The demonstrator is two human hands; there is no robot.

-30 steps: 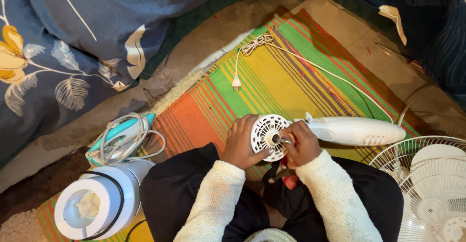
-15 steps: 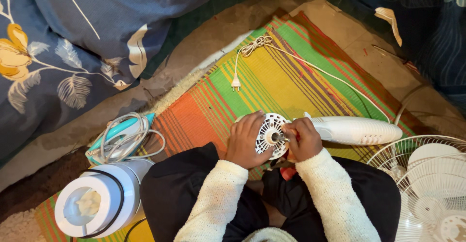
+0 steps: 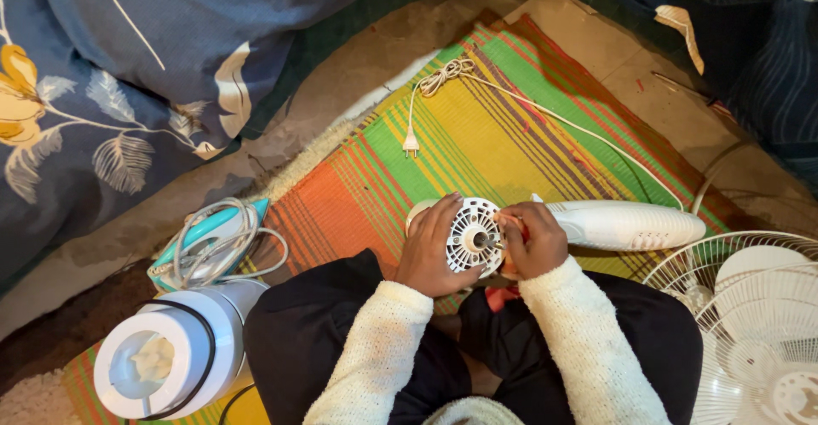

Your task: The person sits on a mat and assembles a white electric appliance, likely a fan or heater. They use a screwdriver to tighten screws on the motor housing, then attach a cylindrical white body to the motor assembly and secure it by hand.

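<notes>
You sat on the striped mat (image 3: 477,127) with the fan motor (image 3: 474,237) held over your lap, its round white vented face turned up toward the camera and the short shaft sticking out of its centre.

Left hand (image 3: 433,250): closed around the motor's left rim, fingers wrapped over the upper edge, gripping the housing.

Right hand (image 3: 530,239): curled shut against the motor's right edge, fingertips close to the shaft; a small red thing showed between the fingers, too hidden to name. Whether you pinched the shaft itself, I could not tell.

Key relation: the motor sat directly between your two hands, both touching it. Its long axis ran left to right across you: from the round face the white neck (image 3: 626,225) stretched away to your right, lying near flat over the mat. So the body's weight lay on your right side, while the face and shaft pointed up at you. The right hand was the nearer one to the shaft; the left only steadied.

Around you: the cord (image 3: 545,118) trailed from the neck up across the mat to its plug (image 3: 411,144); a wire grille (image 3: 750,323) lay just beside your right knee; an iron (image 3: 213,237) and a white jar (image 3: 166,357) stood off your left knee, well apart from the motor
</notes>
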